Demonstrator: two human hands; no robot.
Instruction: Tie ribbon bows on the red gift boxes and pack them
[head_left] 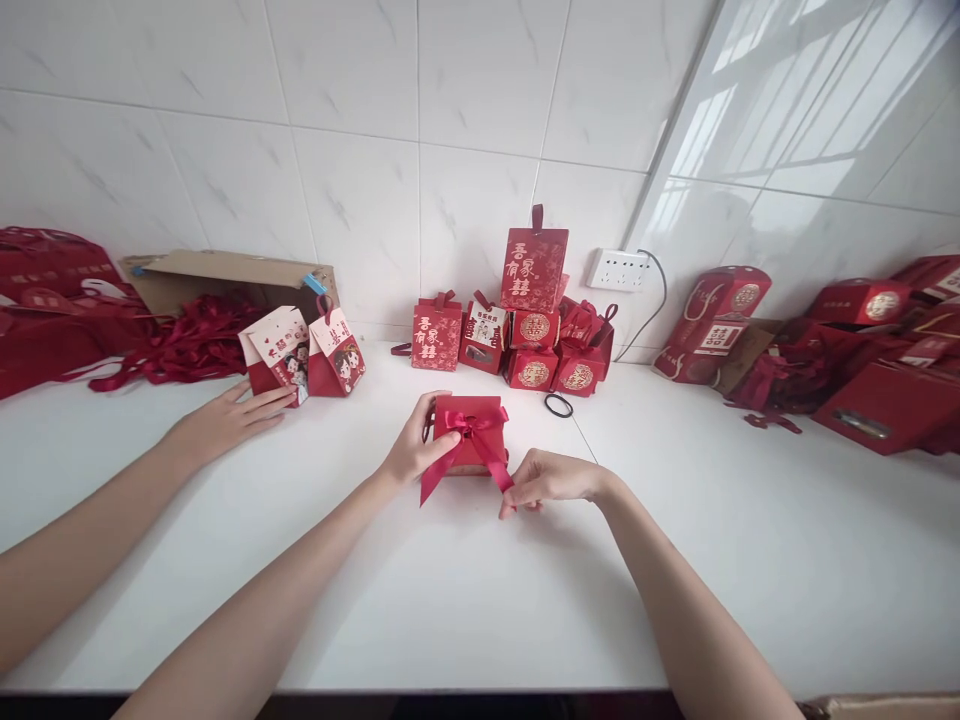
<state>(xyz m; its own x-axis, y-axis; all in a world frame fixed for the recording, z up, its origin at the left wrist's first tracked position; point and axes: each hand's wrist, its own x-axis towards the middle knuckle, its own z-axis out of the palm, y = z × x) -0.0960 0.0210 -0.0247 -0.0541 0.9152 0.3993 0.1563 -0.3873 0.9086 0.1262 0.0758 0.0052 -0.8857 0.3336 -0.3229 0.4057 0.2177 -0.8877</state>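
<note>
A small red gift box [489,446] rests on the white table in front of me, with a shiny red ribbon bow [471,424] tied across its top. My left hand [417,440] grips the box's left side, thumb pressed beside the knot. Between thumb and fingers, my right hand [536,482] pinches the bow's right tail at its lower end. The left tail hangs loose over the box's front edge. The fingers of my left hand behind the box are hidden.
Another person's hand [244,415] touches a white-and-red cartoon box [281,350]; a similar box [337,352] stands beside it. Ribbons [195,340] spill from a cardboard box [240,265]. Red gift boxes [534,330] are stacked by the wall, near a black ring [559,405]. More packaging [877,350] lies right.
</note>
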